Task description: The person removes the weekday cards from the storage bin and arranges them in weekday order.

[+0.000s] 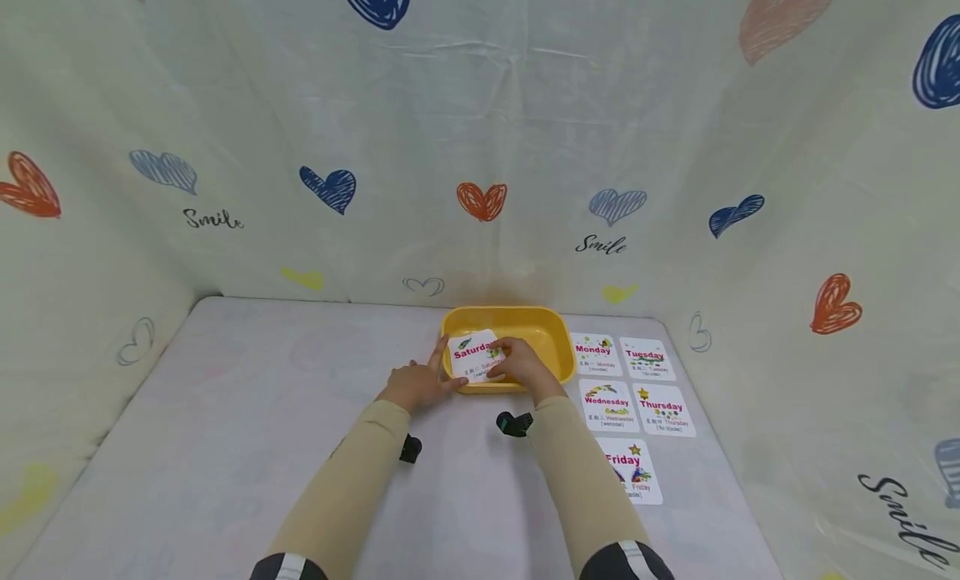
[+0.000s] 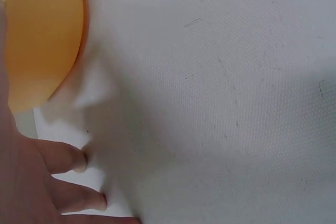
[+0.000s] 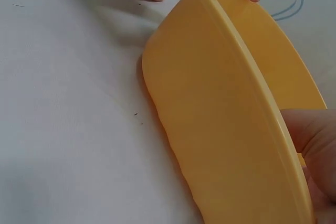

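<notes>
A white Saturday card (image 1: 471,355) lies at the left end of a yellow tray (image 1: 551,317), inside its rim. My right hand (image 1: 522,367) reaches over the tray's front side and pinches the card's right edge. In the right wrist view, the right thumb (image 3: 307,129) is inside the tray, but the card is hidden there. At the tray's front left corner, my left hand (image 1: 420,386) rests with index finger and thumb spread along the rim. Its other fingers (image 2: 65,157) extend outside the tray in the left wrist view.
Right of the tray, Monday (image 1: 596,355), Tuesday (image 1: 647,360), Wednesday (image 1: 608,407) and Thursday (image 1: 665,411) cards lie in two columns on the white table (image 1: 247,430). The Friday card (image 1: 633,472) is below, partly covered by the right sleeve. A heart-patterned curtain (image 1: 420,130) stands behind.
</notes>
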`<state>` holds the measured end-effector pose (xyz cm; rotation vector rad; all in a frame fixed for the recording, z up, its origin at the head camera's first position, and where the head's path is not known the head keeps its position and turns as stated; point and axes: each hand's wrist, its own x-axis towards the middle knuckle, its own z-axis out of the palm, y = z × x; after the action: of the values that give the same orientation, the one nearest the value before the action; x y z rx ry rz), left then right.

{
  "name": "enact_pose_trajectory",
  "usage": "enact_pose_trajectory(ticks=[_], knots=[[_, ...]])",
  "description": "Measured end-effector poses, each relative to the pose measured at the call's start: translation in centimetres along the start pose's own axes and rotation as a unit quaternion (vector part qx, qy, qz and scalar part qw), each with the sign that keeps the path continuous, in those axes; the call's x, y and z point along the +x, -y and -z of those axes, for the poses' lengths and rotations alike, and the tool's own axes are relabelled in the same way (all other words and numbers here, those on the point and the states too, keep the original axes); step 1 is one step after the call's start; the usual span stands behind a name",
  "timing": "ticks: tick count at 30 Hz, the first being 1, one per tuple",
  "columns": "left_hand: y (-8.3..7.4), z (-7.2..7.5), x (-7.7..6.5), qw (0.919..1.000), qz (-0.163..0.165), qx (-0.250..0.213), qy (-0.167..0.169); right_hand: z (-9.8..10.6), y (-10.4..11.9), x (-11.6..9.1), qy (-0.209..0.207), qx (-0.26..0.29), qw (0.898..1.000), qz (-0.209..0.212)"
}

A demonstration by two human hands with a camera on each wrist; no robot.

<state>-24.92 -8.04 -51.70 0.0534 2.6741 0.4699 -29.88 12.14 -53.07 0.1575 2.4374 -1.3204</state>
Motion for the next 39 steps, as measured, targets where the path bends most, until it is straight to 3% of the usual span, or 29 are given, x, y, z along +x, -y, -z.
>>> enact_pose_trajectory(ticks=[4, 17, 39], knots=[[-0.07, -0.07, 0.08, 1.0000, 0.001, 0.000, 0.001, -0.09, 0.04, 0.12, 0.002, 0.003, 1.000, -0.008], [-0.25, -0.27, 0.18, 0.9999, 0.005, 0.014, -0.004, 0.02, -0.22, 0.26, -0.024, 0.083, 0.996, 0.004], [-0.08, -0.10, -0.07, 1.0000, 0.005, 0.007, -0.002, 0.38, -0.26, 0.14, -0.033, 0.122, 0.992, 0.006]])
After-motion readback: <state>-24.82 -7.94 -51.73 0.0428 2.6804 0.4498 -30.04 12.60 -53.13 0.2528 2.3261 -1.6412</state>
